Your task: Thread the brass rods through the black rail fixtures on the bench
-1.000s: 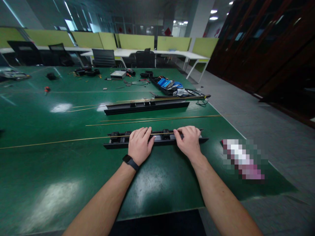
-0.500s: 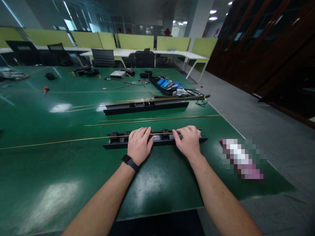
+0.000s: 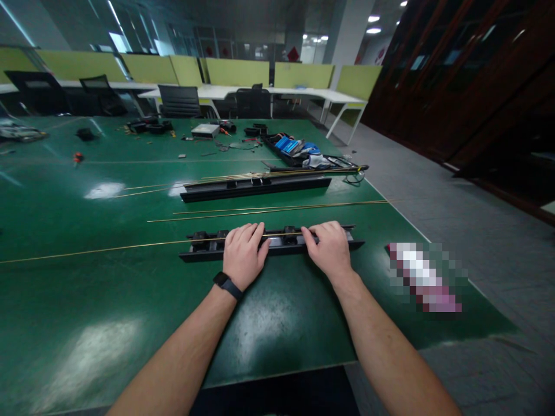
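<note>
A long black rail (image 3: 281,249) with an open channel lies crosswise in front of me. Black blocks (image 3: 200,240) sit along its channel. From the left table edge a thin brass rod (image 3: 117,248) runs along the rail over the blocks and under my left hand. My left hand (image 3: 243,248), with a dark watch at the wrist, is bent over the rail's middle, the rod passing between thumb and fingers. Toward the right end, my right hand (image 3: 330,248) curls over the rail, thumb by the last visible block. Its fingertips are hidden behind the rail.
Two loose brass rods (image 3: 260,212) lie beyond the rail. A second black rail (image 3: 255,188) with more rods lies behind them. Farther back is a black tray (image 3: 277,151) with blue items. A blurred-out packet (image 3: 422,277) rests near the table's right edge.
The view has shifted very slightly. Both hands stay in place on the rail, and nothing else visibly moves.
</note>
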Action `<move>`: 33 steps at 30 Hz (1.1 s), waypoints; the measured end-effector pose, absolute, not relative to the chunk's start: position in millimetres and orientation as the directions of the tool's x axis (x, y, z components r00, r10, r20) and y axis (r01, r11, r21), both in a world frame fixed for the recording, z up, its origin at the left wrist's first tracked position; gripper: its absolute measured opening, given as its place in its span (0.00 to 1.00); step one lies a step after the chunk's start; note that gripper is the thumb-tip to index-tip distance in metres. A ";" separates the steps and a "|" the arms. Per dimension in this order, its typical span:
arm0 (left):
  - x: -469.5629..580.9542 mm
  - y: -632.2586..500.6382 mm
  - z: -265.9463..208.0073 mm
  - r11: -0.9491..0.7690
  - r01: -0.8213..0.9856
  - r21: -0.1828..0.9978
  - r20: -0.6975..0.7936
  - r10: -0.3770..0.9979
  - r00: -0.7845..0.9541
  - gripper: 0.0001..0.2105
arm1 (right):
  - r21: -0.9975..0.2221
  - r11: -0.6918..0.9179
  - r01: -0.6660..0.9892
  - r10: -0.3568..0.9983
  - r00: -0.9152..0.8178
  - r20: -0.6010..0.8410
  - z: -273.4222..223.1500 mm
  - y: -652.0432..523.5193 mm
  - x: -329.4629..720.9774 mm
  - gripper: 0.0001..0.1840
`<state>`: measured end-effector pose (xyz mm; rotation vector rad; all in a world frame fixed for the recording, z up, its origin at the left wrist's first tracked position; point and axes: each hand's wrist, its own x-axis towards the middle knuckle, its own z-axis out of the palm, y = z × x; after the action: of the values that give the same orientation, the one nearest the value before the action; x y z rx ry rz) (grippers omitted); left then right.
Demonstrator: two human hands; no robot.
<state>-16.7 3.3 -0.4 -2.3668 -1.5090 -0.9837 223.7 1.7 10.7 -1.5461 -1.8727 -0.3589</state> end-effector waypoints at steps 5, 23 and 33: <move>-16.6 2.9 0.0 -0.473 0.857 0.203 0.602 0.751 0.271 0.20 | -0.195 0.242 0.951 0.767 -0.064 0.639 13.5 1.3 224.5 0.20; -16.0 3.1 0.5 -0.470 0.857 0.212 0.602 0.754 0.264 0.20 | -0.230 0.283 0.931 0.740 -0.060 0.670 15.1 0.8 224.5 0.15; -15.9 2.6 1.7 -0.466 0.861 0.206 0.606 0.751 0.261 0.20 | -0.307 0.272 0.912 0.694 0.035 0.719 16.2 -2.2 221.3 0.13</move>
<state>-15.9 2.6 1.7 -2.3581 -1.5230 -0.9864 221.3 -2.2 16.2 -1.4803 -1.7149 -0.3316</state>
